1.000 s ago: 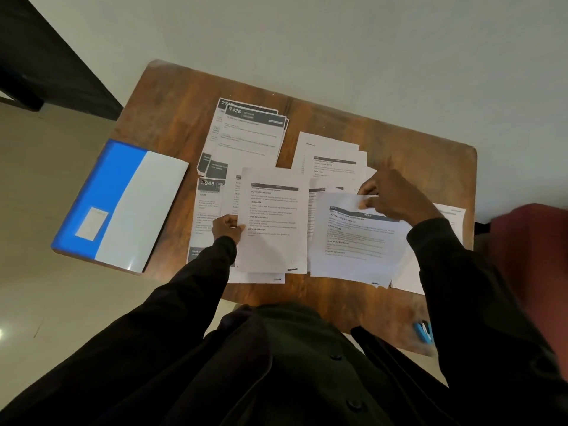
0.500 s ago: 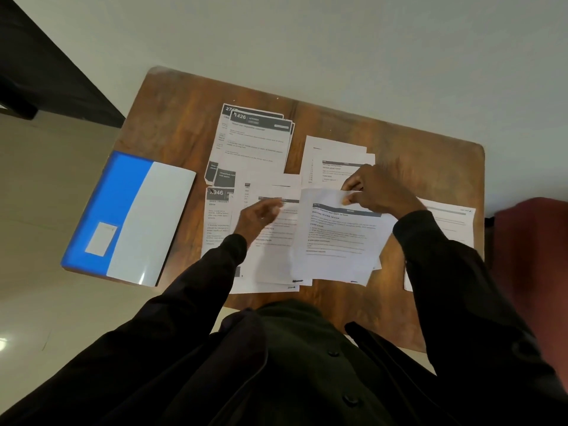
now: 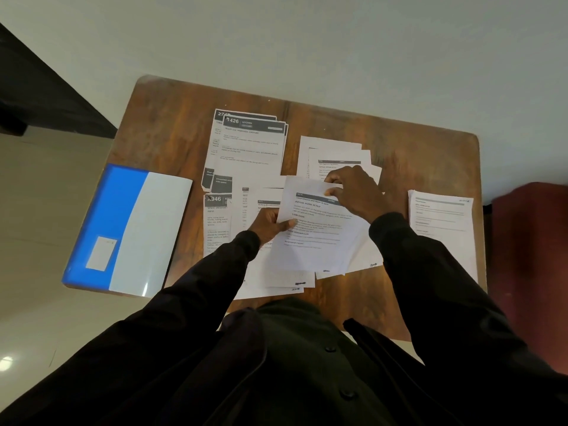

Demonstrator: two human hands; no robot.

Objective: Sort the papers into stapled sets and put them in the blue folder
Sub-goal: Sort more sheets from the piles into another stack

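The sheet (image 3: 316,235) is pinched at its left edge by the left hand (image 3: 270,224) and at its top by the right hand (image 3: 353,192). Light and floppy, it is best gripped at two edges. The blue folder (image 3: 129,229) is seen left of both.

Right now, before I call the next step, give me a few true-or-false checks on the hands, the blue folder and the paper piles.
1. The left hand and the right hand both hold the same sheet. True.
2. The blue folder lies open with papers inside. False: it lies closed at the left edge of the table.
3. The right-hand pile lies apart from the rest, touched by neither hand. True.
4. The right hand rests on the dark-headed pile. False: it pinches the sheet's top edge, and that pile lies untouched at the far side.
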